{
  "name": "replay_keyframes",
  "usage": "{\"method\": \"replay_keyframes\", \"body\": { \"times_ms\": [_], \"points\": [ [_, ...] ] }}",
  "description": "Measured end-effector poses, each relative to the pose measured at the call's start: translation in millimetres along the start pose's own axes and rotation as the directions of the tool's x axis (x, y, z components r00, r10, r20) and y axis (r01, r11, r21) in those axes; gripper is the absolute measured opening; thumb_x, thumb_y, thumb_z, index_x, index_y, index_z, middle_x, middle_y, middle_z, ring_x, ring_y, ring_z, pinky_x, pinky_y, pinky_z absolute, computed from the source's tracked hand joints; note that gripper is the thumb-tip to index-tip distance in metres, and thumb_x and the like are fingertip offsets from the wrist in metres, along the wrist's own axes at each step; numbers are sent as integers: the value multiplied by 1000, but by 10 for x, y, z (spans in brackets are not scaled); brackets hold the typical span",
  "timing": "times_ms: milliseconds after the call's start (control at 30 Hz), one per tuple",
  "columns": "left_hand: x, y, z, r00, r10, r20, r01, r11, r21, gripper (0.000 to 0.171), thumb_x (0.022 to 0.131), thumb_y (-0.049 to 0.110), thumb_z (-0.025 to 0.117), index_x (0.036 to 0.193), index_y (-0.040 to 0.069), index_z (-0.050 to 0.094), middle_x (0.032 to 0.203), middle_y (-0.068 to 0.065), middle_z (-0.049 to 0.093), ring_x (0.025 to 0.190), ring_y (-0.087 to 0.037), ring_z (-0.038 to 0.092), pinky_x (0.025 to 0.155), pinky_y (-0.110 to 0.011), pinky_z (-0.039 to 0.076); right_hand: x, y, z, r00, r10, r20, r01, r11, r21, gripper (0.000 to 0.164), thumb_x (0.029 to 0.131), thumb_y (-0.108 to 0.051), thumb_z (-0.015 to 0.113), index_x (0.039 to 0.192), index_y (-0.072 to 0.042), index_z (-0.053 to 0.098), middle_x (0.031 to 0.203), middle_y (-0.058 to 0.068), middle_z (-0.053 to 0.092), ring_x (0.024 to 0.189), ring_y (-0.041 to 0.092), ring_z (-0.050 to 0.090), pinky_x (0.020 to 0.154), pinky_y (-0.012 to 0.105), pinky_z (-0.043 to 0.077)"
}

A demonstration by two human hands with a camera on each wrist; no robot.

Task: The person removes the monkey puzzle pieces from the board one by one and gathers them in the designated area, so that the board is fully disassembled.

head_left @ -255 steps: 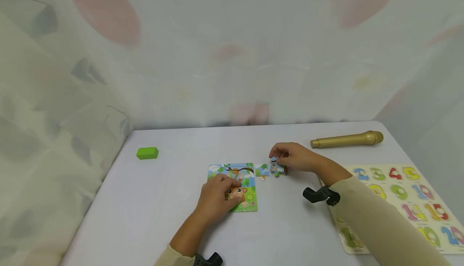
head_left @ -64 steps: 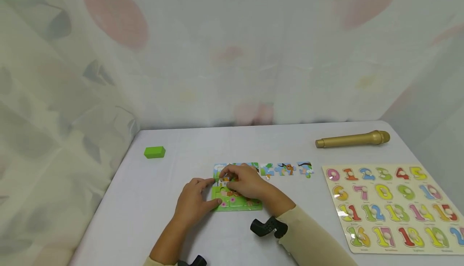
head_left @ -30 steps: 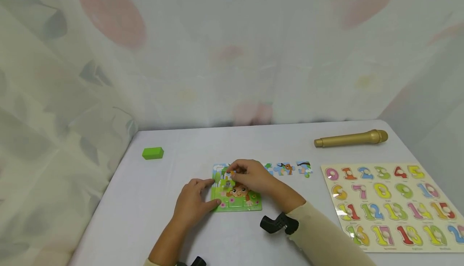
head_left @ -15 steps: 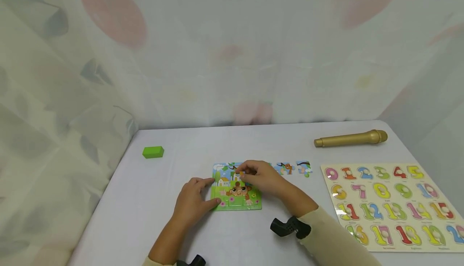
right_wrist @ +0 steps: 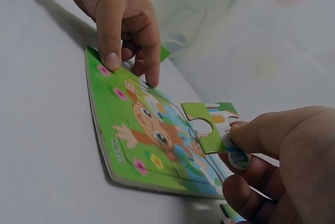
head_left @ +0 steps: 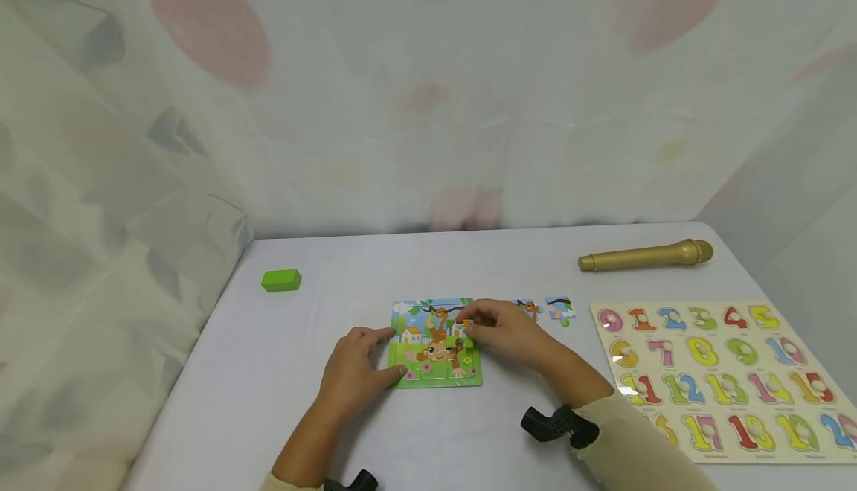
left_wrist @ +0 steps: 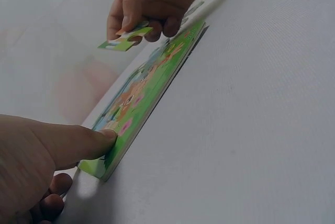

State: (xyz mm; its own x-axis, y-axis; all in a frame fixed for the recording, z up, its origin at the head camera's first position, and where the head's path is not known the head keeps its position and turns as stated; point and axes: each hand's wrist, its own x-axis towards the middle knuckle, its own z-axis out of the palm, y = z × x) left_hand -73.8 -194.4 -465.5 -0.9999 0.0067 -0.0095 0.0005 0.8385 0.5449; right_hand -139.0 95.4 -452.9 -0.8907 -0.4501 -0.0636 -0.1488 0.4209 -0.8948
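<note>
A jigsaw puzzle board with a monkey picture lies flat on the white table. My left hand is at its left side; in the right wrist view the thumb rests on the green border and the index fingertip reaches the edge. My right hand pinches a puzzle piece between thumb and fingers, held above the board's right part. That piece has a green edge, a round notch and part of a house. Two more puzzle pieces, one with a squirrel-like animal and one with a branch, lie right of the board.
A wooden number board covers the table's right side, partly under the right sleeve. Behind it lies a gold microphone. A green block sits at the back left. Fabric hangs behind the table.
Pieces my right hand gripped earlier now lie in a row. Over the last two seconds it has moved rightward across the board with the pinched puzzle piece. My left hand stays at the left edge.
</note>
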Motion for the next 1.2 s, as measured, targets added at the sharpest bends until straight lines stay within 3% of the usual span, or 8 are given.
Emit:
{"method": "replay_keyframes", "body": {
  "times_ms": [533,800,1200],
  "points": [
    [2,-12,-22,1000,9,11,-9,1000,3,67,78,33,96,138,15,72,131,-11,65,123,-33,61,102,-54,50,-277,180,-287,998,31,-59,-36,996,-86,13,100,-15,75,111,-20,80,91,-1,61,90,20,53,75,31,46],
    [2,-10,-16,1000,11,9,-11,1000,3,67,78,33,96,138,14,72,133,-12,65,124,-34,61,103,-54,49,-367,192,-282,996,43,-83,-52,991,-120,12,99,-13,76,109,-17,80,92,-2,61,89,19,52,73,29,45],
    [11,-22,19,1000,12,10,-12,1000,0,67,79,33,96,139,15,72,134,-11,64,124,-33,60,104,-53,49,-343,245,-220,993,8,-120,-30,983,-183,16,97,-8,77,109,-18,81,90,-7,66,81,15,57,71,28,49]
  ]
}}
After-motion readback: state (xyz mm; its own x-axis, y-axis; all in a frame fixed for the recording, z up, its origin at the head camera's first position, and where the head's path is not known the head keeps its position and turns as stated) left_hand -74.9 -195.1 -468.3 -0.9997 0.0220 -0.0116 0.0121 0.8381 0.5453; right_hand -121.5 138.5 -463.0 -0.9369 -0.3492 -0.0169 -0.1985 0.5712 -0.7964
